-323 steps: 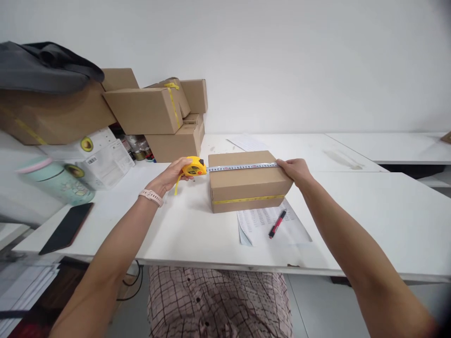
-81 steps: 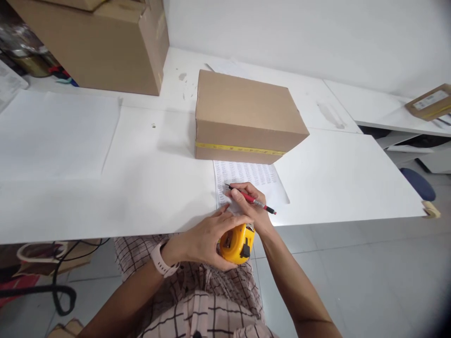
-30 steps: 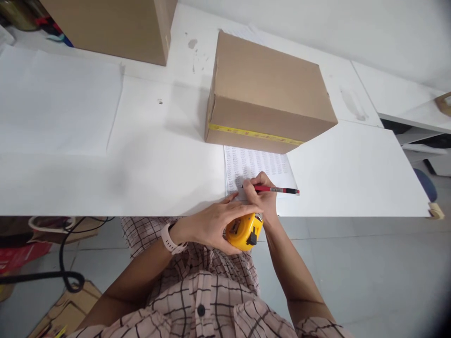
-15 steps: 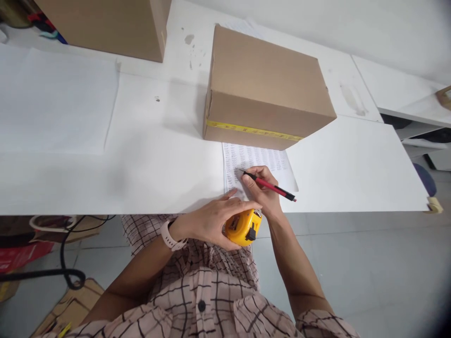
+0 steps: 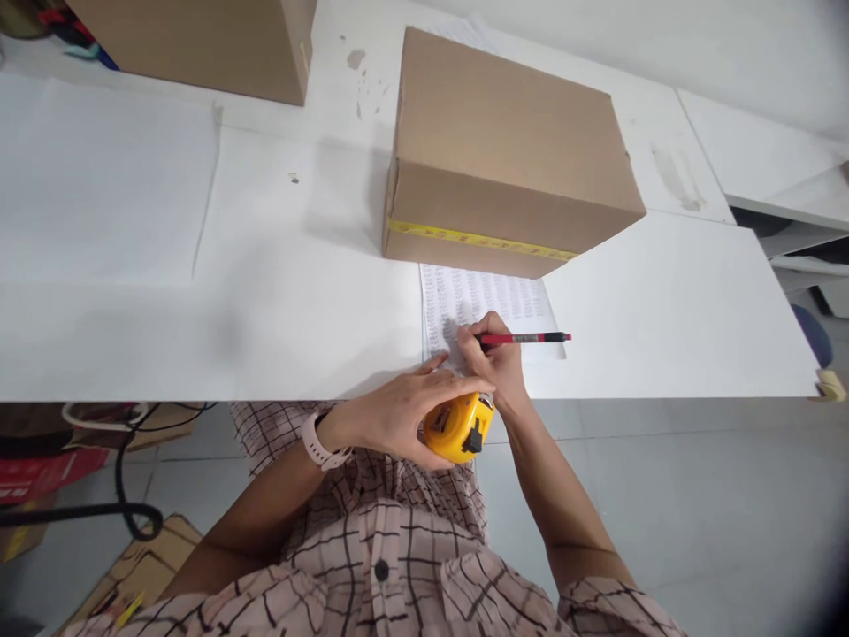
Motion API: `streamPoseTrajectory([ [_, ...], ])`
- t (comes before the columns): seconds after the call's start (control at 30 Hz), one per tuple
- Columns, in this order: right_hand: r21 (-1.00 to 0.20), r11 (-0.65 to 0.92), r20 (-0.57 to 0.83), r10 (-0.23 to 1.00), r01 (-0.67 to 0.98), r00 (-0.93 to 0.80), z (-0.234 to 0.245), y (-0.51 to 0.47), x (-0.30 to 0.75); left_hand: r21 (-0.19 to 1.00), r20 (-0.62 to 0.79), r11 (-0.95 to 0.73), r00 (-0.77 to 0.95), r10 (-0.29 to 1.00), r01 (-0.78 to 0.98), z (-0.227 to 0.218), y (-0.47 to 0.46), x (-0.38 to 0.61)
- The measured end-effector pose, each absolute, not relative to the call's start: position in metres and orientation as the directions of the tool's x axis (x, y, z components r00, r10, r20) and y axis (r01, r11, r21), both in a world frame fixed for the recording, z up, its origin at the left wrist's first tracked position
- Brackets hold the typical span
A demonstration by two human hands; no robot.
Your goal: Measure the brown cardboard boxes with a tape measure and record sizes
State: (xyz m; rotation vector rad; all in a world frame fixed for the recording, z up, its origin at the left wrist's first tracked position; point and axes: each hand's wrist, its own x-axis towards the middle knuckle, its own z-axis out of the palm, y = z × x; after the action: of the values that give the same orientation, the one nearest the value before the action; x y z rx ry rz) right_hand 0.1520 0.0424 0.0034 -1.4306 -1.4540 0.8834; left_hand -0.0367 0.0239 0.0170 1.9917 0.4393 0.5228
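My right hand (image 5: 496, 364) grips a red pen (image 5: 523, 338), its tip on a printed sheet (image 5: 487, 301) that lies at the near edge of the white table (image 5: 663, 318). My left hand (image 5: 398, 416) is wrapped round a yellow tape measure (image 5: 457, 427), held just off the table edge beside my right wrist. A closed cardboard box (image 5: 504, 150) with a yellow tape band along its lower front stands just behind the sheet and covers its far end.
A larger cardboard box (image 5: 199, 40) stands at the back left. A white sheet (image 5: 99, 177) covers the table's left part. A second white desk (image 5: 762, 150) joins at the right. Under the table lie black cables (image 5: 126, 513) and cardboard.
The pen has swung from tilted to nearly level, its tip shifting slightly on the sheet. The left hand with the tape measure has stayed in place.
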Motion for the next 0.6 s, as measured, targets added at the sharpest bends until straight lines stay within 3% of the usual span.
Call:
streamPoseTrajectory([
  [0.6,-0.906,0.089,0.114,0.993,0.413,0.036,0.0062,0.0446,0.1489,0.906,0.178,-0.419,0.845,0.504,0.058,0.0187,0.0249,-0.0377],
])
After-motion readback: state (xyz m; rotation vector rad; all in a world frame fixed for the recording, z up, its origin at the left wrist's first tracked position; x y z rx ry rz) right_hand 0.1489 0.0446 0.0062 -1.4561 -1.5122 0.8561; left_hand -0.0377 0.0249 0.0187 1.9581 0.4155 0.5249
